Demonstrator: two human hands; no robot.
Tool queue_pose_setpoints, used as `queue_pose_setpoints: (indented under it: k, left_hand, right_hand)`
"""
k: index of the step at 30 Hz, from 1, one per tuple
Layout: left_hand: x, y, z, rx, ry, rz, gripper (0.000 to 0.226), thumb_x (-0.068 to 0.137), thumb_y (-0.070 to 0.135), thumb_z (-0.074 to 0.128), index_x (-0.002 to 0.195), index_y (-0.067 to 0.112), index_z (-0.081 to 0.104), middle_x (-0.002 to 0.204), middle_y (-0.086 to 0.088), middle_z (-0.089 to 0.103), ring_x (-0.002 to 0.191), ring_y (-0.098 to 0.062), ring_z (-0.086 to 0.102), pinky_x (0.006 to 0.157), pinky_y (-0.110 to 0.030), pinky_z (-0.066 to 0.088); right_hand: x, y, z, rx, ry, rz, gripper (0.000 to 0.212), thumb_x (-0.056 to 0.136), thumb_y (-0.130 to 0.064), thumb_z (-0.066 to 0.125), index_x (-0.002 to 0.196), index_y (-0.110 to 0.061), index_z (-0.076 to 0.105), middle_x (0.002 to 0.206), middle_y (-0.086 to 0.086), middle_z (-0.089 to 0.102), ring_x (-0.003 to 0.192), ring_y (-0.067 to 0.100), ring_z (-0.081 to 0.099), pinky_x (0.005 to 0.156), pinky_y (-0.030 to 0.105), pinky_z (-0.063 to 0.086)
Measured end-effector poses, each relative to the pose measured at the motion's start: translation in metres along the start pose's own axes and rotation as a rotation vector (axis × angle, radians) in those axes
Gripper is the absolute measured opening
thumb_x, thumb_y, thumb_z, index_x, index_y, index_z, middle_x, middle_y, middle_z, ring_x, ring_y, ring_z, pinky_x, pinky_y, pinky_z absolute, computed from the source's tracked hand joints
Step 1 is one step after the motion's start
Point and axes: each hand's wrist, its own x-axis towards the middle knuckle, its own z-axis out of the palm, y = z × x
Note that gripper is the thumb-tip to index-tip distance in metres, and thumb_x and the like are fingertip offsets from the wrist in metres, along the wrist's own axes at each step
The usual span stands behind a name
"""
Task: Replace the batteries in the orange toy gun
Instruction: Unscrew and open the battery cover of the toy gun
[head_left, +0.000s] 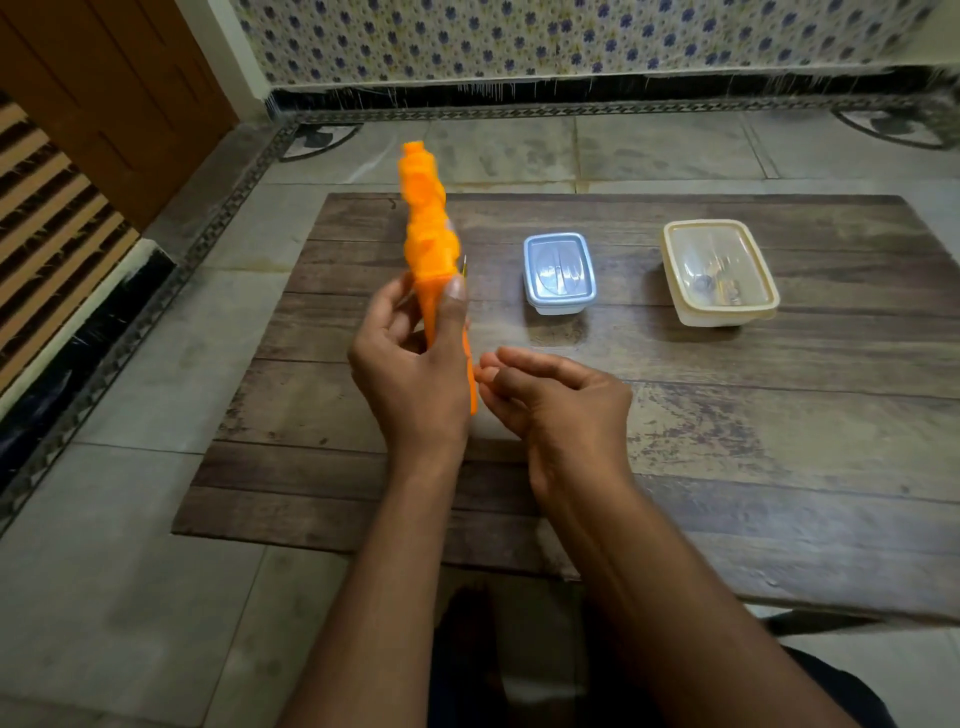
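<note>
Left hand (415, 364) grips toy gun (428, 234) upright, long axis pointing away; right hand (550, 400), loosely curled and holding nothing, sits just beside its lower end.

looks like home, someone's room, floor-level setup. grey tiled floor (130, 395) with dark patterned border strip (228, 202), wall (519, 36) covered in blue flower-print tiles, brown wooden door (104, 93) at left. low worn wood-plank board (675, 441) on floor, two plastic food containers (559, 273) on it, household stuff
</note>
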Motion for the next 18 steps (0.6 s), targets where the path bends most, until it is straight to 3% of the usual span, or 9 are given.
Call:
queue_pose_setpoints:
  k: [4, 7, 12, 15, 18]
  left_hand:
    - [0.001, -0.004, -0.012, 0.012, 0.107, -0.065, 0.036, 0.091, 0.026, 0.074, 0.120, 0.006, 0.068, 0.097, -0.008, 0.081, 0.078, -0.027, 0.080, 0.076, -0.053, 0.066]
    - [0.002, -0.011, -0.025, 0.089, 0.161, -0.117, 0.035, 0.075, 0.041, 0.076, 0.103, 0.020, 0.071, 0.082, -0.001, 0.079, 0.076, -0.030, 0.079, 0.077, -0.057, 0.064]
    - [0.000, -0.014, -0.046, 0.274, 0.150, -0.171, 0.035, 0.070, 0.049, 0.074, 0.084, 0.017, 0.072, 0.077, -0.002, 0.076, 0.083, -0.034, 0.076, 0.076, -0.053, 0.062]
    - [-0.003, -0.013, -0.054, 0.372, 0.126, -0.206, 0.033, 0.074, 0.045, 0.080, 0.078, 0.013, 0.072, 0.079, -0.011, 0.076, 0.085, -0.039, 0.075, 0.072, -0.048, 0.062]
    - [-0.003, -0.011, -0.061, 0.480, 0.112, -0.228, 0.032, 0.078, 0.044, 0.082, 0.081, 0.013, 0.074, 0.083, -0.008, 0.078, 0.087, -0.035, 0.075, 0.074, -0.040, 0.060]
  right_hand:
    - [-0.002, -0.005, -0.002, -0.135, -0.019, -0.134, 0.017, 0.080, 0.017, 0.075, 0.093, 0.007, 0.076, 0.086, 0.020, 0.079, 0.086, 0.034, 0.079, 0.079, 0.039, 0.066]
    - [0.003, -0.005, -0.004, -0.284, -0.013, -0.229, 0.019, 0.073, 0.010, 0.085, 0.088, -0.001, 0.079, 0.084, 0.015, 0.080, 0.086, 0.032, 0.079, 0.083, 0.046, 0.066]
    - [0.012, -0.001, -0.008, -0.539, -0.017, -0.317, 0.015, 0.069, -0.007, 0.093, 0.076, -0.009, 0.080, 0.081, 0.001, 0.081, 0.077, 0.020, 0.080, 0.080, 0.047, 0.066]
    - [0.016, 0.002, -0.008, -0.561, -0.022, -0.320, 0.014, 0.072, -0.003, 0.090, 0.070, -0.010, 0.078, 0.078, 0.003, 0.080, 0.073, 0.022, 0.080, 0.080, 0.048, 0.066]
    - [0.017, 0.000, -0.010, -0.612, -0.023, -0.303, 0.020, 0.080, 0.000, 0.083, 0.067, -0.011, 0.074, 0.069, 0.010, 0.078, 0.070, 0.022, 0.079, 0.082, 0.050, 0.065]
